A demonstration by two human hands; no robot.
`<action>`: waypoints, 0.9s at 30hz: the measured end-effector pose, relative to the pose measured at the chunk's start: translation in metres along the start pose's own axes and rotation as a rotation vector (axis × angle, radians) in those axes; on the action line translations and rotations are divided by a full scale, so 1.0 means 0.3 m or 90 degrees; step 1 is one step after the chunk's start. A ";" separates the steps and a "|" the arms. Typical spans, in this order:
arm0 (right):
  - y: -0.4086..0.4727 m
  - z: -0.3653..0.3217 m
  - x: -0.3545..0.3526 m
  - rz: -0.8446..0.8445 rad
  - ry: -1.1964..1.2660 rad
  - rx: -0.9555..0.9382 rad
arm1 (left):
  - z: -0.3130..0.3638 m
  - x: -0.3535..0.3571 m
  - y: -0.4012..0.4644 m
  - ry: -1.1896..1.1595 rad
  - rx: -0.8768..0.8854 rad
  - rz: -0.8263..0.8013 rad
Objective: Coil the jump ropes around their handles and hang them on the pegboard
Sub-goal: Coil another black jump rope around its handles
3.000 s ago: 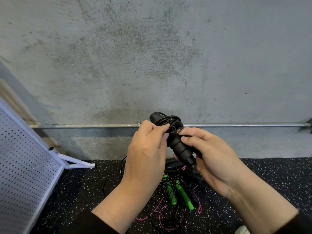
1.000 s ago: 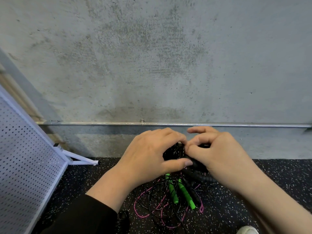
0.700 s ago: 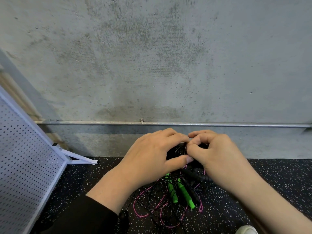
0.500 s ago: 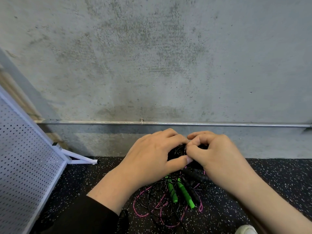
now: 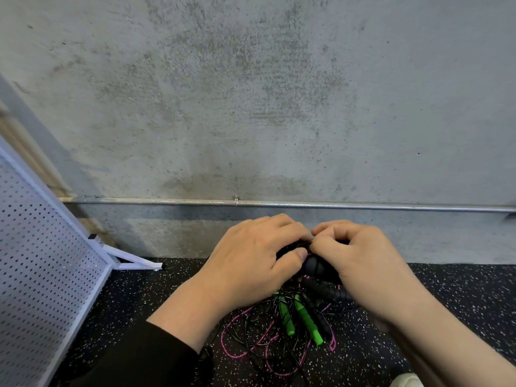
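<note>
Both hands, left hand (image 5: 257, 258) and right hand (image 5: 360, 255), clench the black rope bundle (image 5: 315, 265) above the floor pile (image 5: 282, 328), likely securing the cord end.

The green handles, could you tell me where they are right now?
In the head view the green handles lie on the speckled floor low at centre, in the rope tangle just below both hands.

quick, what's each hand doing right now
Left hand: gripping the black jump rope handles.
Right hand: gripping the same handles, fingertips pinching at the coil.
</note>
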State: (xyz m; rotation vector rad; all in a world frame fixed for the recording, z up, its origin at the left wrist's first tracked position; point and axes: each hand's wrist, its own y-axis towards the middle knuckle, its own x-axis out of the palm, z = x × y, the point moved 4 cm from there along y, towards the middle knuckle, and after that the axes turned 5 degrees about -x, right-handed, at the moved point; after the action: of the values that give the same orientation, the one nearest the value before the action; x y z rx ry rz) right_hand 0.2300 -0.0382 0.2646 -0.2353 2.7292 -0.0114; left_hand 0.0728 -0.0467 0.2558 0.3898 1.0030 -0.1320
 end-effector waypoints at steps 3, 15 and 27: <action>-0.002 -0.003 -0.004 0.011 0.014 0.001 | -0.005 -0.002 -0.004 0.033 -0.001 0.068; 0.013 0.044 -0.007 0.037 0.273 0.024 | -0.110 -0.021 0.002 -0.447 -0.261 0.171; 0.003 0.017 0.071 -0.120 -0.054 -0.114 | -0.200 -0.008 -0.022 -0.581 -0.520 0.197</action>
State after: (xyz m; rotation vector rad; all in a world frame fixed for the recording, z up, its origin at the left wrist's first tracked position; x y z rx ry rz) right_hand 0.2125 -0.0407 0.2517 -0.5315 2.6148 0.1869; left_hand 0.0219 -0.0303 0.2274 -0.2723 0.0343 0.3557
